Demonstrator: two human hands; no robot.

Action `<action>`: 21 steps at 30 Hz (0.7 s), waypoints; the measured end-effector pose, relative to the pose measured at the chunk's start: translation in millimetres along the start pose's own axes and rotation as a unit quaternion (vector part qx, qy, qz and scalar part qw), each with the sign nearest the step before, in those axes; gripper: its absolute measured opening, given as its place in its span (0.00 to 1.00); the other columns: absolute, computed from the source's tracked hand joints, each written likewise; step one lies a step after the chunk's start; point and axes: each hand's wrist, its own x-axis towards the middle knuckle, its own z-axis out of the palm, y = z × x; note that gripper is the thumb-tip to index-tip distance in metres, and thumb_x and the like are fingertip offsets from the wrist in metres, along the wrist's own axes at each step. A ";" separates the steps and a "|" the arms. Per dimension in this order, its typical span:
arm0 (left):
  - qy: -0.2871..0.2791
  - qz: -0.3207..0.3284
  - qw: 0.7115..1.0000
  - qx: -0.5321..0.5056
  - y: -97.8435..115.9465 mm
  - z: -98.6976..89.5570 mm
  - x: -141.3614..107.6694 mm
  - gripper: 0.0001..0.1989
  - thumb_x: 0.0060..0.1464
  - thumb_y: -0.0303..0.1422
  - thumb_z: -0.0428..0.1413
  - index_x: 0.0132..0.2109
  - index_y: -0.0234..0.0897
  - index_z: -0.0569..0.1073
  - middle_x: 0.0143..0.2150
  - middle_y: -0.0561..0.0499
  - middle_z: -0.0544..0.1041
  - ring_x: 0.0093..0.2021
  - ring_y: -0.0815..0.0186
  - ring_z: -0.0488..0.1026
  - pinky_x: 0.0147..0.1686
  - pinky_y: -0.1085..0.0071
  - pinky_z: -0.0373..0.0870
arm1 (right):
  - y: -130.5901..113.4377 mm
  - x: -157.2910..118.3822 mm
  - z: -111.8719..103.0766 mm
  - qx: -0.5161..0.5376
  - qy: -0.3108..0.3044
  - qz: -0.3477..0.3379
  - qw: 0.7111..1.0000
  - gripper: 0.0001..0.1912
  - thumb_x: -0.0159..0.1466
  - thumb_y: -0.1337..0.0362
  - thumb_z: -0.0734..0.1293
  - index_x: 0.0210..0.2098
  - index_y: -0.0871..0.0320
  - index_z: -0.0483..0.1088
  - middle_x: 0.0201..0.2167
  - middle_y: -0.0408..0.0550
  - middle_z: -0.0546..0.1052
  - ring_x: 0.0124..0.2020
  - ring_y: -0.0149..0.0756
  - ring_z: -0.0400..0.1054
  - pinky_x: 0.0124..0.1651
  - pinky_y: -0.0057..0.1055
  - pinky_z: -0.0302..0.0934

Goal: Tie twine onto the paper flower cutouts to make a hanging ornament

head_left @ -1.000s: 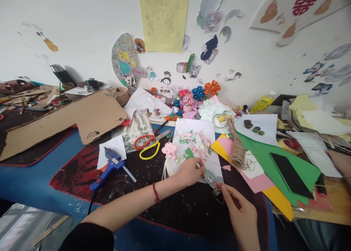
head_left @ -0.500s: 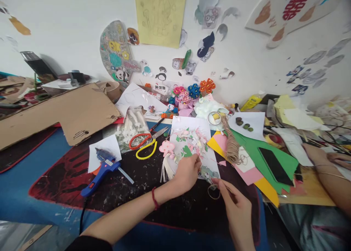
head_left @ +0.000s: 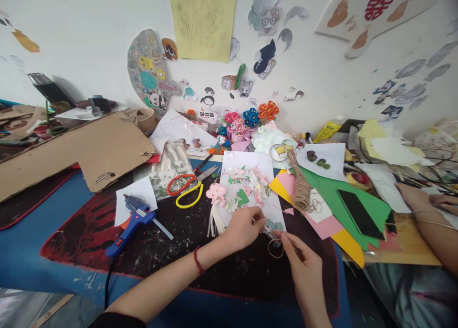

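Observation:
My right hand (head_left: 304,266) pinches a thin brown cord (head_left: 275,255), which hangs in a small loop beside its fingertips. Just left of it, my left hand (head_left: 246,227) has its fingers closed; what they hold is too small to make out. Between and behind the fingertips lies a grey-green figure (head_left: 275,223), partly hidden. Above my left hand, a white sheet (head_left: 231,161) bears green, pink and white paper scraps. A pink flower piece (head_left: 216,193) with a white tassel (head_left: 216,219) lies left of the scraps.
Red-and-yellow scissors (head_left: 189,187) and a blue glue gun (head_left: 130,227) lie to the left. Rightward are a twine bundle (head_left: 301,189), green sheets (head_left: 322,189) and a black phone (head_left: 359,213). Another person's arm (head_left: 429,223) rests at the far right.
My left hand has moved slightly down and right, closer to my right fingertips, uncovering a green paper piece. The cord loop has shifted slightly. The whole view has moved a little.

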 end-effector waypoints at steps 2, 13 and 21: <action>-0.001 0.012 1.000 0.013 3.4 0.1 -1.5 0.06 0.56 0.26 0.53 0.31 0.35 0.73 0.26 0.52 0.78 0.28 0.67 0.73 0.31 0.73 0.64 | 1.1 -0.5 -3.0 0.003 0.002 0.000 1.000 0.21 0.60 0.48 0.68 0.41 0.59 0.79 0.43 0.55 0.82 0.49 0.51 0.74 0.51 0.40 0.69; -0.043 0.095 0.994 0.032 4.7 -135.0 -3.8 0.08 0.63 0.32 0.51 0.35 0.34 0.70 0.32 0.50 0.79 0.31 0.69 0.75 0.34 0.74 0.68 | -73.3 60.4 17.9 0.038 -0.271 -0.098 0.957 0.16 0.64 0.53 0.67 0.41 0.59 0.77 0.25 0.47 0.77 0.24 0.33 0.69 0.32 0.32 0.67; -0.103 0.087 0.989 0.058 -42.0 -164.2 13.7 0.07 0.62 0.32 0.53 0.36 0.33 0.71 0.32 0.49 0.79 0.29 0.70 0.74 0.30 0.75 0.67 | -118.1 136.6 107.1 0.022 -0.489 -0.098 0.866 0.18 0.61 0.53 0.70 0.43 0.59 0.71 0.25 0.46 0.78 0.23 0.33 0.71 0.29 0.30 0.64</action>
